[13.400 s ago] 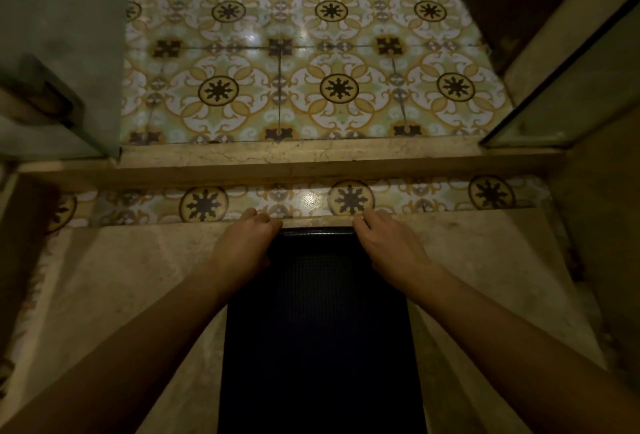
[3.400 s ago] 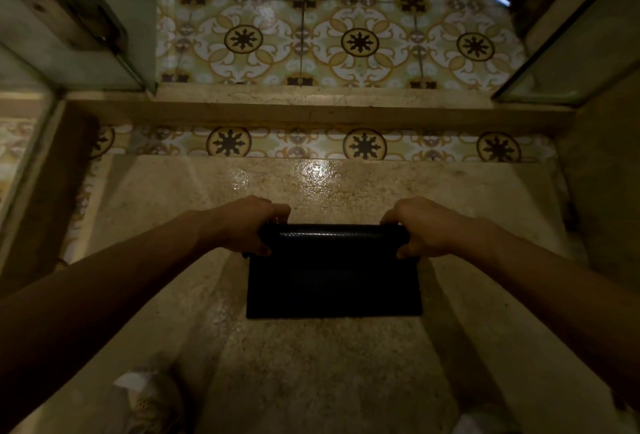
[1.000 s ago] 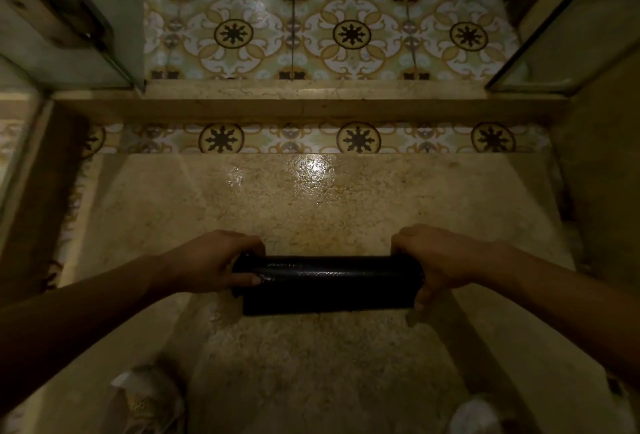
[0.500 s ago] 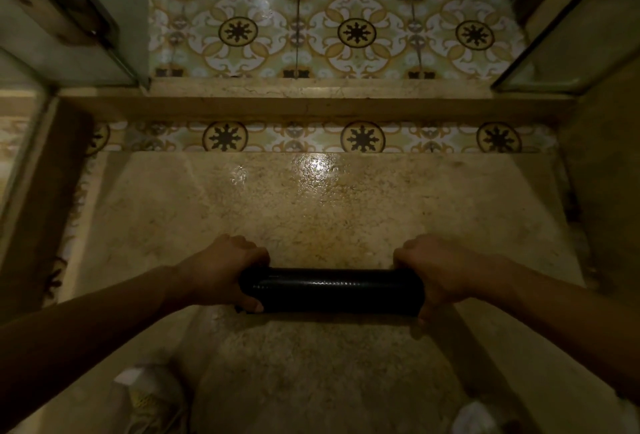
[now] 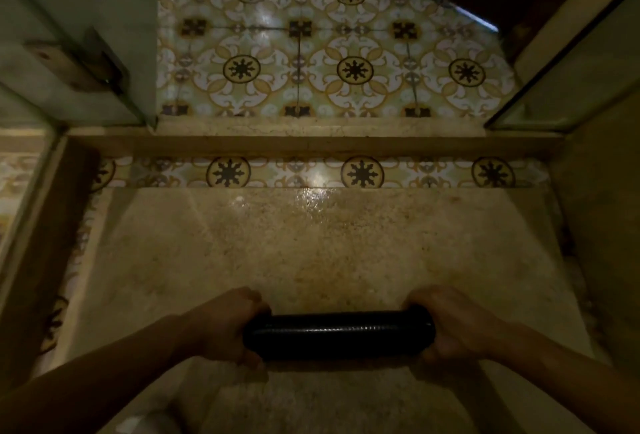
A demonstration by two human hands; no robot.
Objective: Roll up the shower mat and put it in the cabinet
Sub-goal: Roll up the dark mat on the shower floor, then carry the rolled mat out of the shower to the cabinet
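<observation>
i see the shower mat [image 5: 338, 335] wound into a tight black cylinder, low in the middle of the head view, against the speckled beige stone floor [image 5: 329, 246] of the shower. whether it rests on the stone or sits just above it i cannot tell; a dark shadow runs under its near edge. its long axis lies crosswise, left to right, roughly parallel to the raised stone curb [image 5: 311, 142] further out. one end points to my left and the other to my right. the surface has a fine ribbed or woven texture with a thin line of shine along the top. i can read no brand, label or writing on it.

my left hand [image 5: 227, 326] is wrapped over the left end, fingers curled round the far side and the thumb tucked underneath, closed on the roll. my right hand [image 5: 453, 324] clasps the right end the same way. the mat spans the gap between the two, with its middle length bare and both ends covered by my palms. both forearms come in from the lower corners.

beyond the mat the stone is wet-looking, with a bright glare patch near a strip of patterned tile [image 5: 362, 173] with dark star medallions. past the curb lies a wider patterned tile floor [image 5: 353, 69] in yellow, white and brown. glass panels stand at the left [image 5: 86, 17] and right [image 5: 581, 80] sides.
</observation>
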